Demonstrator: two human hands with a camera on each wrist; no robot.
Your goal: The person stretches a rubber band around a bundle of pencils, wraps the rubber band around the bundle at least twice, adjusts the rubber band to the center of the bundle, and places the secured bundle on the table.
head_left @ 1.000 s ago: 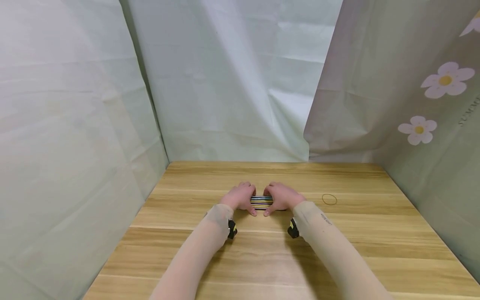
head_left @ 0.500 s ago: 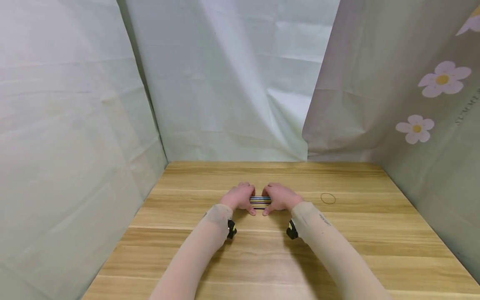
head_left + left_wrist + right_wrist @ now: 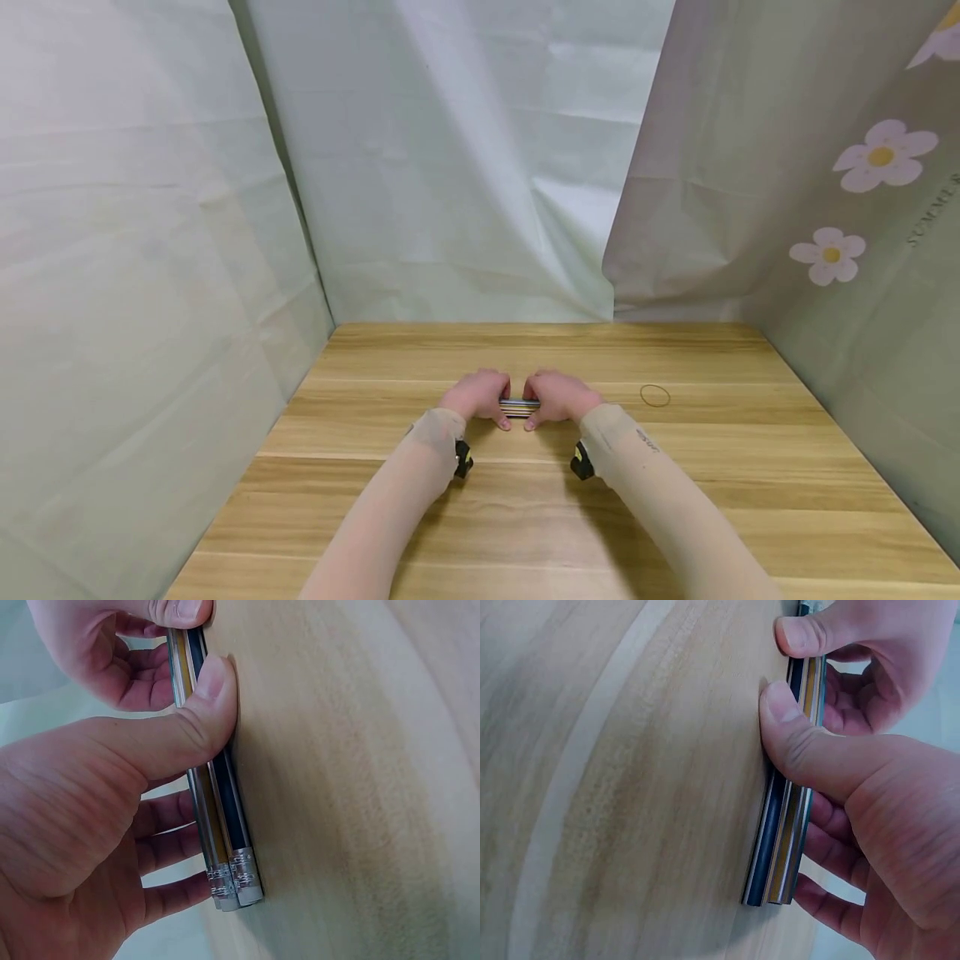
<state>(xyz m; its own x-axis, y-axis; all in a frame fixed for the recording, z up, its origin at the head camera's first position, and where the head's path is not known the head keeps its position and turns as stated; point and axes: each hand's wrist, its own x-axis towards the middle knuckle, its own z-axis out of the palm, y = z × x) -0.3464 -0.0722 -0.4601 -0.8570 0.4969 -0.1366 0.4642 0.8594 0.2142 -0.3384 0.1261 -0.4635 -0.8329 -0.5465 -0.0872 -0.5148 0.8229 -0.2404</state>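
Observation:
A bundle of pencils lies crosswise on the wooden table between both hands. My left hand grips its left part, thumb on the near side and fingers curled over the far side. My right hand holds the right part the same way, a short gap from the left. In the left wrist view, the pencils show dark and yellow sides, with metal ferrules and white erasers at one end. Plain flat ends of the pencils appear in the right wrist view. Palms and fingers cover much of the bundle.
A thin tan rubber band lies on the wooden table, right of the right hand. Pale cloth hangs behind and at both sides of the table; flowers are printed on the right one.
Between the hands, the strip of pencils has become narrower from front to back. The far fingers have drawn slightly nearer to the thumbs. The view has shifted a little.

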